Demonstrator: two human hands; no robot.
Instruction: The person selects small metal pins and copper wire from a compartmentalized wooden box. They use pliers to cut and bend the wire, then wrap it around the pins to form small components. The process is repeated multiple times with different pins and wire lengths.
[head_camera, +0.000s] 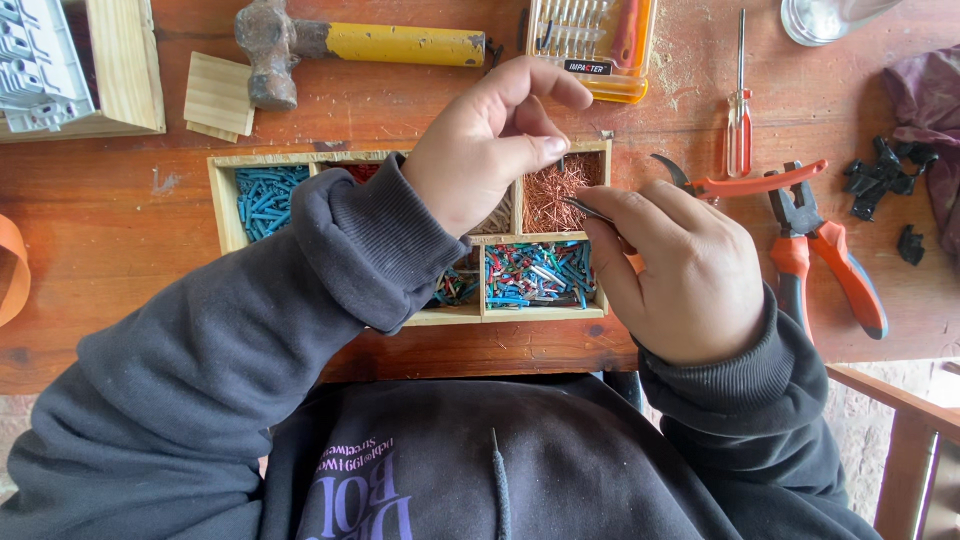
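Observation:
My left hand (490, 140) hovers over a wooden divided tray (226, 205), thumb and fingers pinched over the copper wire strands (555, 190); whether it pinches anything I cannot tell. My right hand (680, 270) grips thin metal tweezers (588, 208), tip pointing left over the copper compartment. Other compartments hold blue wire pieces (262, 197) and mixed coloured wire pieces (537, 273). Dark sleeves cover part of the tray.
On the red wooden table lie a yellow-handled hammer (400, 44), small wood blocks (218, 95), an orange bit case (592, 40), a red screwdriver (739, 120), orange pliers (830, 255), an orange cutter (745, 183), black clips (880, 175), a glass (825, 18).

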